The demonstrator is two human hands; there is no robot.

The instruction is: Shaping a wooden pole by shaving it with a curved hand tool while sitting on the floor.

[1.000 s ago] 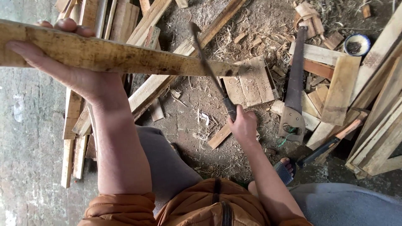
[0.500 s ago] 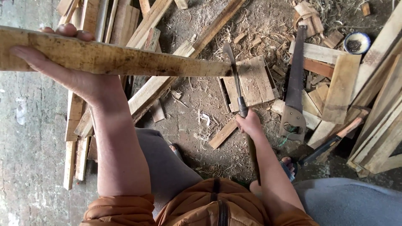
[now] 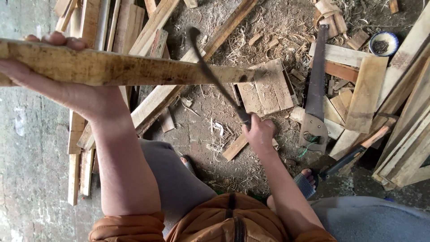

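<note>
Up in front of me, my left hand (image 3: 67, 92) clasps a long wooden plank (image 3: 125, 67) from beneath, fingers curled over its far edge, holding it level above the littered ground. It looks stiff, rough-sawn and fairly light, best gripped near its middle to balance. My right hand (image 3: 260, 133) is clenched on the handle of a dark curved blade (image 3: 210, 74) that meets the plank's edge. A handsaw (image 3: 316, 89) lies among offcuts and shavings.

Bare gray concrete (image 3: 31, 148) is lying open w/ passing room at lower left of frame, while stacked planks (image 3: 403, 116) at right, a hand saw (image 3: 316, 89) upper right & scrap boards (image 3: 264, 87) at center are crowding the floor.
</note>
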